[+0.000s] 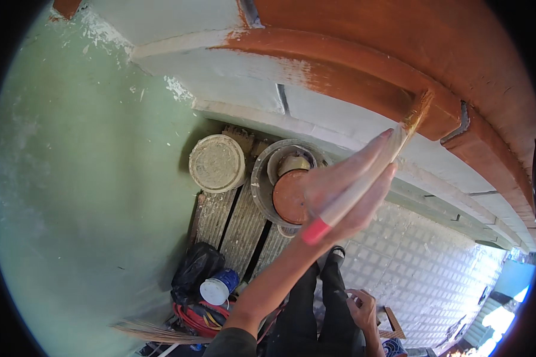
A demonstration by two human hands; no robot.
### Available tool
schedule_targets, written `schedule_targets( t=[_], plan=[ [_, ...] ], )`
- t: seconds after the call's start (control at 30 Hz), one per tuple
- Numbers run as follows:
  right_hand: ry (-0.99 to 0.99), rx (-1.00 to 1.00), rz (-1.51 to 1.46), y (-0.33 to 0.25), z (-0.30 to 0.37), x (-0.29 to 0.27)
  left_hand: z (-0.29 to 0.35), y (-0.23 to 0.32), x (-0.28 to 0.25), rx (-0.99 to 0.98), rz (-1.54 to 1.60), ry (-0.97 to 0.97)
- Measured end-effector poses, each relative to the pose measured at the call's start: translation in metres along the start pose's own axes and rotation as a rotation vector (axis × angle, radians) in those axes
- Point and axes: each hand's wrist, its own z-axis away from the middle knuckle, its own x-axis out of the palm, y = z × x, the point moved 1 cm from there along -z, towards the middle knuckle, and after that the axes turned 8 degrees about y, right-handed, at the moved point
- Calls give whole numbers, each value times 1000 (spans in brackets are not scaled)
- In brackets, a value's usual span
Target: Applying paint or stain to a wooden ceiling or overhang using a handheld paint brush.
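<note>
My left hand (351, 196) is raised and closed around the pale handle of a paintbrush (363, 178), which has a red end. The bristles, coated orange-brown, press against a curved ledge (363, 89) partly covered in orange-brown paint. Streaky paint at the ledge's left part thins into white. Low beside my right leg hangs my right hand (363, 306), loosely bent with fingers somewhat apart and nothing visible in it. Below the brush hand, a grey basin (259, 193) holds a tub of orange-brown paint (289, 193), partly hidden by that hand.
A round, crusted bucket lid (217, 163) lies beside the basin on wooden planks (220, 214). Nearer me are a black plastic bag (196, 268), a blue-and-white can (219, 287), red cable (190, 318) and a straw broom (155, 332). A green wall (89, 196) stands left; tiled floor (399, 256) lies right.
</note>
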Motion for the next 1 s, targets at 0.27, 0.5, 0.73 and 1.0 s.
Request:
schedule_targets(
  t=[0.27, 0.5, 0.73, 1.0],
  plan=[
    [43, -51, -3, 18, -9, -29, -35, -30, -66, 162, -514, 405],
    [58, -14, 26, 28, -9, -49, 13, -22, 19, 335, -673, 288],
    [14, -31, 38, 35, -5, -47, 26, 23, 31, 97, -142, 112],
    [7, -17, 35, 26, -11, -49, -24, -12, -11, -55, -39, 163]
  ],
)
